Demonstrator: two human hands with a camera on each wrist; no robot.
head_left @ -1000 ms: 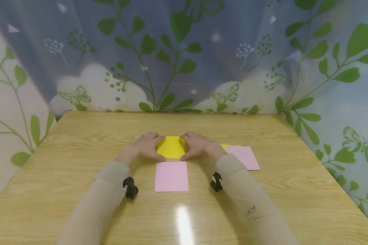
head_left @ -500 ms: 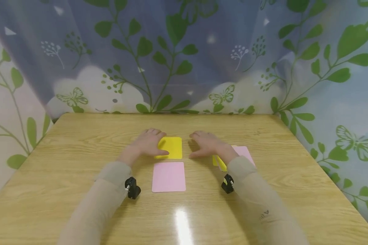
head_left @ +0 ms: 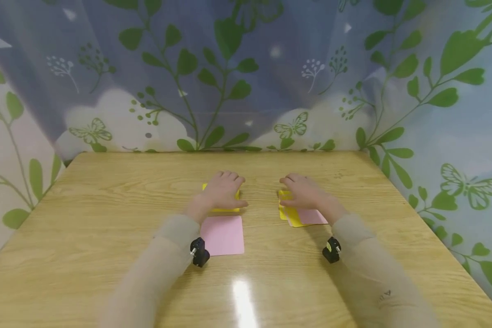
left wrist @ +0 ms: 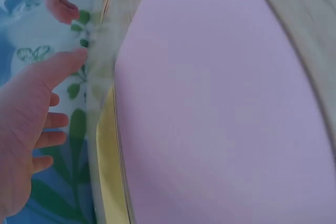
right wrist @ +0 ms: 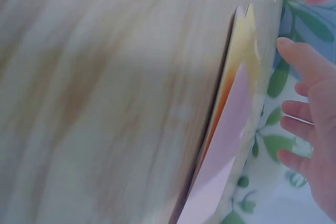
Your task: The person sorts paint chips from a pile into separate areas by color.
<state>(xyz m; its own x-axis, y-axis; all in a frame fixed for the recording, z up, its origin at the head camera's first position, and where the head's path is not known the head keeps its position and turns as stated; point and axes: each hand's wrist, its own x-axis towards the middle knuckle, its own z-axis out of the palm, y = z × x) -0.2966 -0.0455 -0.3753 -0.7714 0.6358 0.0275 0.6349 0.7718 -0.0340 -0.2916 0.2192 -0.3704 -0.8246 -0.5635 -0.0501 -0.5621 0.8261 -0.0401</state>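
My left hand [head_left: 224,190] hovers over a square yellow card [head_left: 226,210], covering most of it. The fingers look relaxed and hold nothing. In front of that card a square pink card [head_left: 222,236] lies flat, filling much of the left wrist view. Over a loose fan of yellow and pink cards [head_left: 311,217] is my right hand [head_left: 305,193], its thumb spread from the fingers. The right wrist view shows the hand with nothing in its grasp, above the level of the cards. Part of the fan is hidden beneath the hand.
The wooden table [head_left: 106,228] ends at a leaf-patterned curtain [head_left: 246,82] behind and at the sides. A bright light reflection [head_left: 246,300] falls near the front. A small black camera mount [head_left: 199,252] is strapped to each wrist.
Both hands have let go of the yellow card's sides. My right hand has moved right to above the fanned cards, and my left hand has shifted right over the yellow card.
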